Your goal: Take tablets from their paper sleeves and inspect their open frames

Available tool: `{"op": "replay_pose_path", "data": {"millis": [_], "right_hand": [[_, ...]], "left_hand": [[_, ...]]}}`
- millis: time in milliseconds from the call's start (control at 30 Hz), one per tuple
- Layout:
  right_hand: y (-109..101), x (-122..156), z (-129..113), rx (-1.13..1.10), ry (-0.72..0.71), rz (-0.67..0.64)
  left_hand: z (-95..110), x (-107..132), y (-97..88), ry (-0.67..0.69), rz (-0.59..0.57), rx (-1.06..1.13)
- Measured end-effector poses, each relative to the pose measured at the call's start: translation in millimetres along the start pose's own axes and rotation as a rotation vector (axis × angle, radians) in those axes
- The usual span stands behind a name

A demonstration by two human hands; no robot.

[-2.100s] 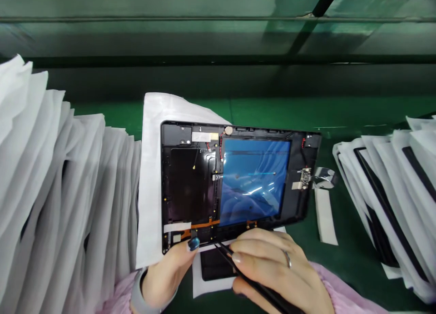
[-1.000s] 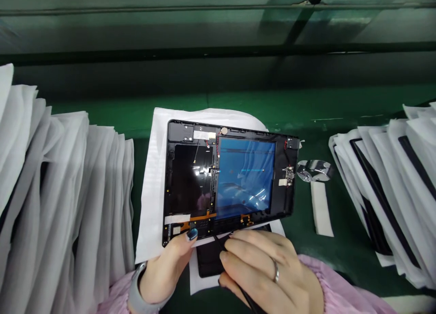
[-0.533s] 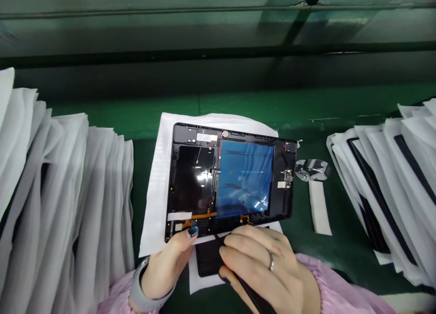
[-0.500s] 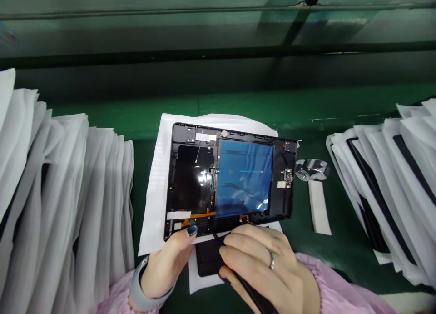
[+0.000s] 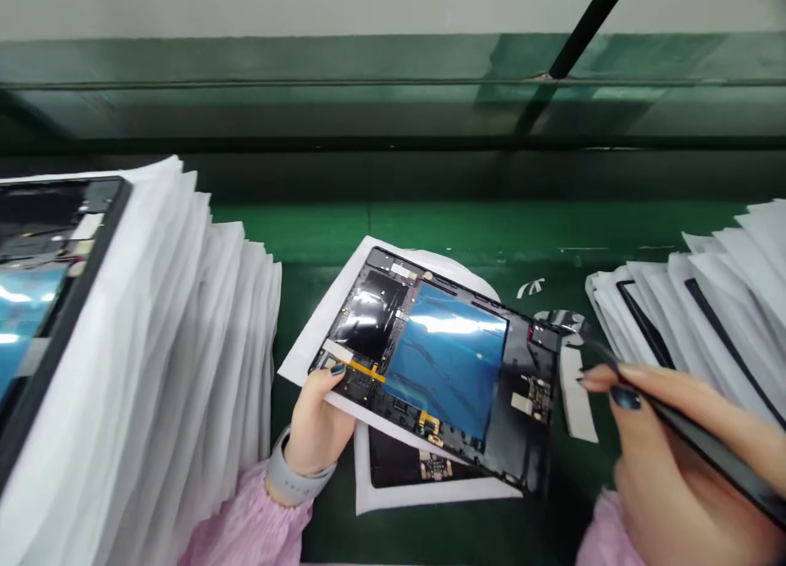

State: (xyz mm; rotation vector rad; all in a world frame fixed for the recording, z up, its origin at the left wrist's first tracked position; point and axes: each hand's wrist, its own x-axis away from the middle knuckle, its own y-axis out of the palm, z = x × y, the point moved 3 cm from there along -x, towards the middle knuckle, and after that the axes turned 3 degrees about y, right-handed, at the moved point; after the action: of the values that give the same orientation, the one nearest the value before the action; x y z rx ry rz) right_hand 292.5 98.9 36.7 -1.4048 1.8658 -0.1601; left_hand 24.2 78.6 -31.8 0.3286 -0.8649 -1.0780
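My left hand (image 5: 316,423) grips the near left corner of an opened black tablet (image 5: 442,365) with a blue film over its battery, together with the white foam sheet (image 5: 319,337) under it. The tablet is lifted and turned clockwise. My right hand (image 5: 669,459) is off to the right, closed on black tweezers (image 5: 693,439) whose tip points at a curl of clear film (image 5: 562,320) beside a white strip (image 5: 574,394). A second black tablet (image 5: 417,468) on a white sheet lies under the lifted one.
A tall stack of white foam sheets (image 5: 153,369) stands on the left, with another opened tablet (image 5: 42,263) on top. Another leaning stack of sheets with tablets (image 5: 693,304) is on the right. The green bench (image 5: 467,230) runs behind.
My left hand has lifted and turned the tablet clockwise. My right hand left the tablet's near edge and moved right with the tweezers. The view shifted, showing the tablet on the left stack.
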Motion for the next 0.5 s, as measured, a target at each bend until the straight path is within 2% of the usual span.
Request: {"op": "replay_pose_path", "data": {"millis": [33, 67, 167, 267, 333, 400, 500], "right_hand": [[-4, -1, 9, 0.075, 0.004, 0.048], [-5, -2, 18, 0.146, -0.032, 0.038], [0, 2, 49, 0.317, -0.207, -0.212], [5, 10, 82, 0.474, -0.318, -0.376], [9, 13, 96, 0.547, -0.381, -0.452], [11, 10, 98, 0.581, -0.387, -0.465], [11, -2, 79, 0.497, -0.329, -0.368]], "left_hand": [[0, -1, -0.5, 0.008, 0.021, 0.015], [1, -2, -1.1, 0.017, 0.042, 0.031], [2, -5, -1.7, 0.042, 0.077, 0.087], [3, -7, -0.1, 0.005, 0.021, 0.127], [3, -6, 1.0, -0.045, -0.023, 0.130], [3, -5, 1.7, -0.096, -0.056, 0.129], [4, -4, 3.5, -0.157, -0.113, 0.139]]}}
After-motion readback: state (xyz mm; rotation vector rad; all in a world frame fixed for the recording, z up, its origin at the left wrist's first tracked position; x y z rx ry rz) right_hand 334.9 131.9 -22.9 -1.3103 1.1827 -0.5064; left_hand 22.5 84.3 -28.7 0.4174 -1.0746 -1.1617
